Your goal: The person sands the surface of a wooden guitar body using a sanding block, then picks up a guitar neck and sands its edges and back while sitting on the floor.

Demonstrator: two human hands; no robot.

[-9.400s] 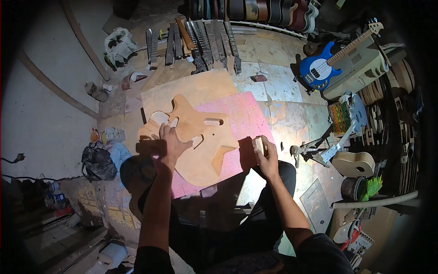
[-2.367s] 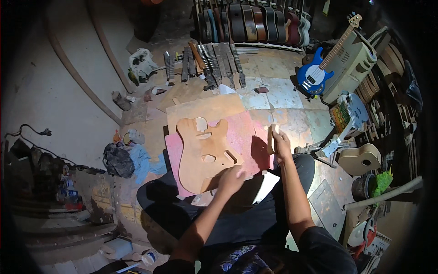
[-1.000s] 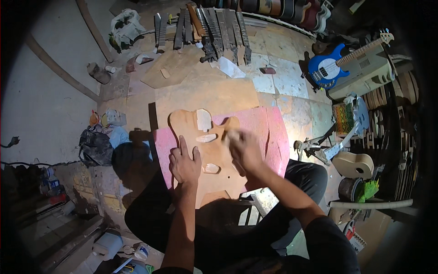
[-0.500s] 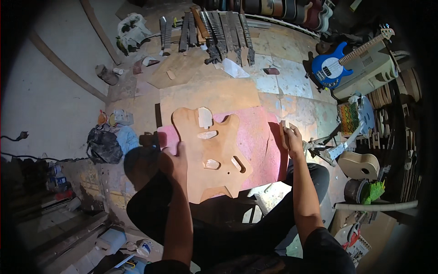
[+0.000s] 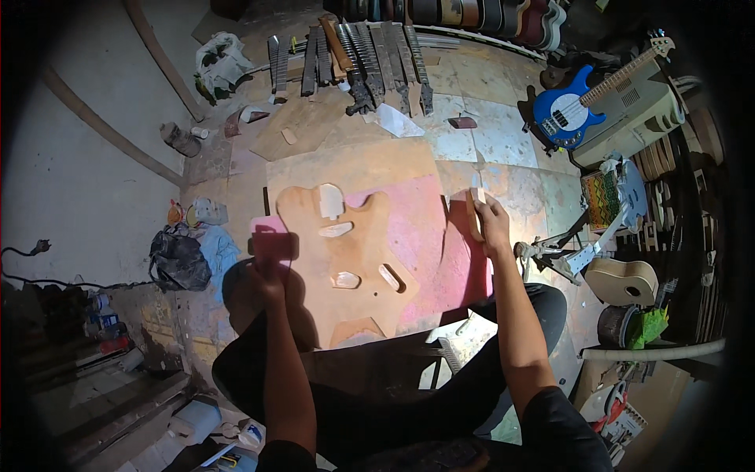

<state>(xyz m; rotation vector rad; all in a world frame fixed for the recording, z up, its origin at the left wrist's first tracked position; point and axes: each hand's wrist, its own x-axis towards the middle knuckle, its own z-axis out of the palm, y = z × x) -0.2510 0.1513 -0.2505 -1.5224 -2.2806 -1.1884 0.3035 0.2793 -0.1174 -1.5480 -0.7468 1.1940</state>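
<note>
A bare wooden guitar body [image 5: 358, 256] with cut-out pockets lies flat on a pink-topped work surface [image 5: 421, 236] in front of me. My left hand [image 5: 268, 283] is in shadow beside the body's left edge, and its fingers are too dark to make out. A dark red patch shows just beyond it. Off the right side of the work surface, my right hand [image 5: 494, 224] grips a small pale wooden block [image 5: 475, 211], held upright and apart from the guitar body.
Several guitar necks [image 5: 366, 67] lie on the floor at the back. A blue bass guitar [image 5: 568, 110] leans at the far right, above a small pale guitar-shaped body [image 5: 621, 282]. A metal stand [image 5: 554, 256] is right of my right hand. A black bag [image 5: 177, 259] sits at left.
My left hand has come away from the guitar body's edge and moved left. My right hand keeps the wooden block, now tilted differently. The view has shifted slightly.
</note>
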